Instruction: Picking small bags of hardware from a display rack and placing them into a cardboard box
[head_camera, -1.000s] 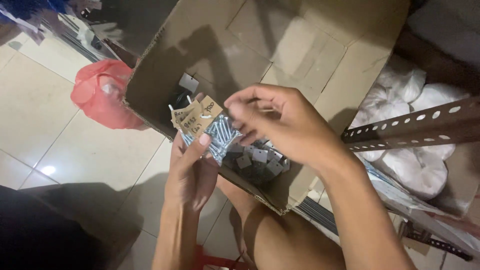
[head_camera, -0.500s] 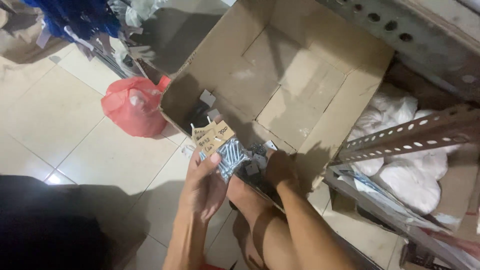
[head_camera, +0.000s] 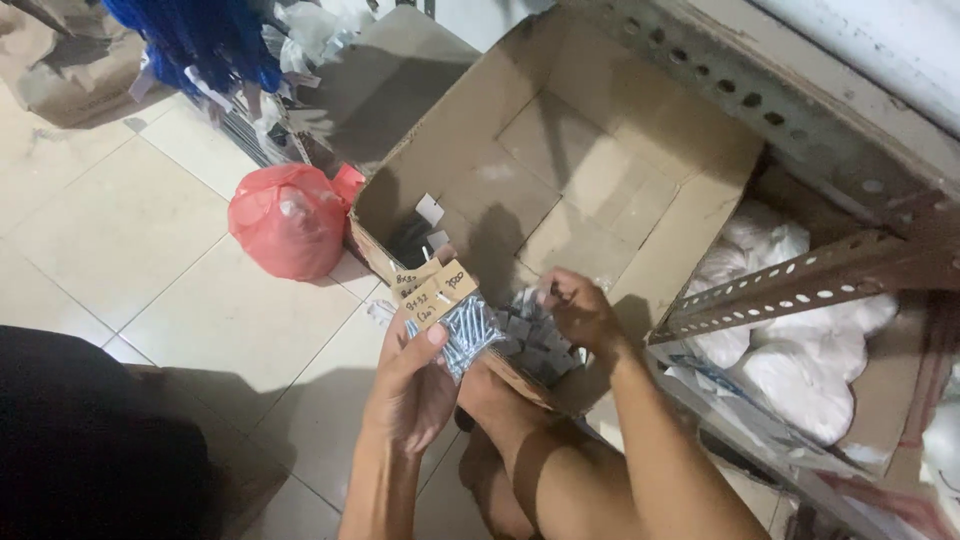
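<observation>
1. A floor of pale square tiles (head_camera: 140, 250) runs under everything, with a grey perforated steel shelf rail (head_camera: 800, 280) crossing to the right of the hands and white plastic-wrapped bundles (head_camera: 800, 370) lying below it.
2. A large open brown cardboard box (head_camera: 600, 170) lies tipped on its side just beyond the fingers, its mouth toward the person; a red plastic bag (head_camera: 290, 220) sits on the tiles off to the left of it.
3. The left hand (head_camera: 415, 385) is curled shut round a clear plastic packet of silvery metal screws (head_camera: 465, 335), thumb pressed over the top, with a small brown cardboard label (head_camera: 435, 292) standing up just past the fingertips.
4. That packet looks dense and heavy for its bulk; the film is thin and slippery, and the sharp screw tips could pierce it, so a full-palm hold round the middle suits it better than a pinch at a corner.
5. The right hand (head_camera: 580, 310) reaches into the box's lower lip, fingers bent down among a heap of small grey packets (head_camera: 530, 340); whether they have closed on one cannot be told.
6. Both forearms rise from below, the left nearly straight, the right angled inward, over a bent bare knee.
</observation>
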